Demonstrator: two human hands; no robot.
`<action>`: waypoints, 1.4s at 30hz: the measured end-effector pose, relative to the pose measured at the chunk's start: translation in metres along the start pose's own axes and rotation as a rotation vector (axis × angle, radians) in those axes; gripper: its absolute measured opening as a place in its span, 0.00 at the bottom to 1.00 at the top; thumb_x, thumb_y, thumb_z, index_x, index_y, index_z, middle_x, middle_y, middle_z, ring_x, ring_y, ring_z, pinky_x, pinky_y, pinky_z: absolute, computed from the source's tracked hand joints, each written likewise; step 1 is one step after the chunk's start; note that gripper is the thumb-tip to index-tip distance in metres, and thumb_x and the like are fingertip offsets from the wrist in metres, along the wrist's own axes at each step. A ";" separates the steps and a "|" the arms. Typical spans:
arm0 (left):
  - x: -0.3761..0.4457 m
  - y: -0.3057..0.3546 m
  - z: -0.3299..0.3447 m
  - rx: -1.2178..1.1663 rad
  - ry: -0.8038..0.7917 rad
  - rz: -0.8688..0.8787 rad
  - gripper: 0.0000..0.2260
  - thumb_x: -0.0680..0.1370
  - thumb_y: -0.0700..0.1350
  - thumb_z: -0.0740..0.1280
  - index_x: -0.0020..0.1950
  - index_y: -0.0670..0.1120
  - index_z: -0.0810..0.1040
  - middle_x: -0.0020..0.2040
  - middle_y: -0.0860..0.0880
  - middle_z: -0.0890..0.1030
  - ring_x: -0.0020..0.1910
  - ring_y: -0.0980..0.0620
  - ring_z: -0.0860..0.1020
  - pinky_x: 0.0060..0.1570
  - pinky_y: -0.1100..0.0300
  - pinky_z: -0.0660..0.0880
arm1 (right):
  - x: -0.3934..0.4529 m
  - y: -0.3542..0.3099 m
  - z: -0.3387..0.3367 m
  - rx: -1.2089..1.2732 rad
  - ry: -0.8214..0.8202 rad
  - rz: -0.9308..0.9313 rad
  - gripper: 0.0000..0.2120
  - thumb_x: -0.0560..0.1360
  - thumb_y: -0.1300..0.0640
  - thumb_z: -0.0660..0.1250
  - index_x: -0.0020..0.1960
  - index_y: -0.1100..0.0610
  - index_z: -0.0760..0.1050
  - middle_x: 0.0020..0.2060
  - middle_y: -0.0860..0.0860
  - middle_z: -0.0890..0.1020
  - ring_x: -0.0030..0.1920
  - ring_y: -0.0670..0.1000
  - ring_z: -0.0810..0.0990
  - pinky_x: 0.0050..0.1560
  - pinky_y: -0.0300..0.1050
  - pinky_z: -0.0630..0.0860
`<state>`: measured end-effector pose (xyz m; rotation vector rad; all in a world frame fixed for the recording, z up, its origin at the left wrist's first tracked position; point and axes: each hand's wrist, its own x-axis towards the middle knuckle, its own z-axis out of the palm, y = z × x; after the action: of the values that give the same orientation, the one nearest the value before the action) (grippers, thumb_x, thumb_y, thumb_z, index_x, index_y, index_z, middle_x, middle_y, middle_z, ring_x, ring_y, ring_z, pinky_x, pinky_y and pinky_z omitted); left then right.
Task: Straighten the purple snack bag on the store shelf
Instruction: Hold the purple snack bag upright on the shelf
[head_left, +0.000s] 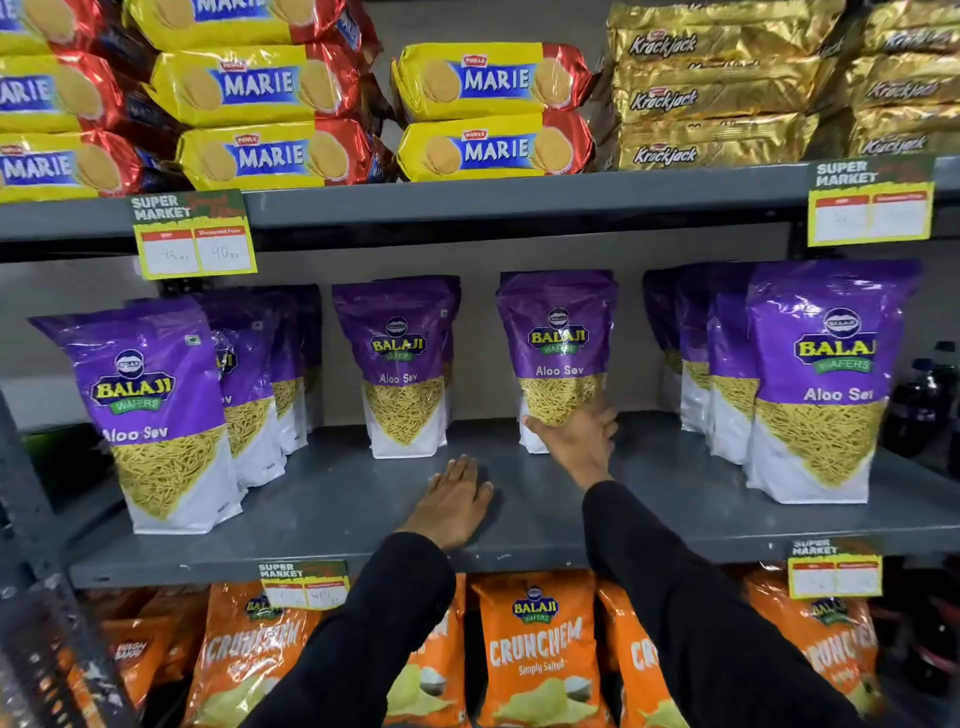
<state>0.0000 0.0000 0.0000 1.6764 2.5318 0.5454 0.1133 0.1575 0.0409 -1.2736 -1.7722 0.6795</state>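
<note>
A purple Balaji Aloo Sev snack bag (557, 343) stands upright on the grey middle shelf (343, 499), right of centre. My right hand (579, 441) grips its lower front, fingers wrapped around the bottom edge. My left hand (456, 499) rests flat, palm down, on the bare shelf surface in front, holding nothing. Another purple bag (402, 364) stands to the left of the held one, with a gap between them.
More purple bags stand in rows at the left (156, 415) and the right (826, 384) of the shelf. Yellow Marie packs (493, 114) and gold Krackjack packs (717, 93) fill the shelf above. Orange Crunchem bags (535, 649) sit below. Price tags (195, 234) hang from the shelf edges.
</note>
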 end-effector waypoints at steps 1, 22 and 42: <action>0.003 -0.002 0.001 -0.010 0.000 0.001 0.28 0.85 0.54 0.48 0.83 0.42 0.50 0.84 0.44 0.51 0.83 0.48 0.49 0.81 0.50 0.48 | 0.003 -0.002 0.004 0.012 0.017 0.012 0.65 0.61 0.36 0.81 0.79 0.66 0.47 0.72 0.65 0.62 0.74 0.67 0.63 0.69 0.65 0.69; 0.009 -0.004 0.003 0.155 -0.053 0.072 0.24 0.86 0.50 0.49 0.81 0.42 0.57 0.82 0.45 0.57 0.82 0.47 0.56 0.79 0.48 0.52 | 0.003 -0.004 0.022 -0.054 0.099 0.014 0.61 0.66 0.46 0.81 0.81 0.66 0.44 0.78 0.66 0.57 0.77 0.66 0.61 0.72 0.64 0.66; -0.001 0.007 -0.007 0.176 -0.078 0.037 0.22 0.85 0.50 0.50 0.75 0.40 0.64 0.78 0.42 0.64 0.78 0.44 0.63 0.77 0.46 0.58 | -0.087 0.016 -0.030 0.021 0.097 -0.064 0.62 0.67 0.45 0.81 0.82 0.62 0.41 0.81 0.64 0.53 0.80 0.65 0.54 0.76 0.63 0.60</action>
<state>0.0050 -0.0005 0.0082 1.7654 2.5639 0.2601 0.1594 0.0805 0.0159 -1.2109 -1.7148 0.5893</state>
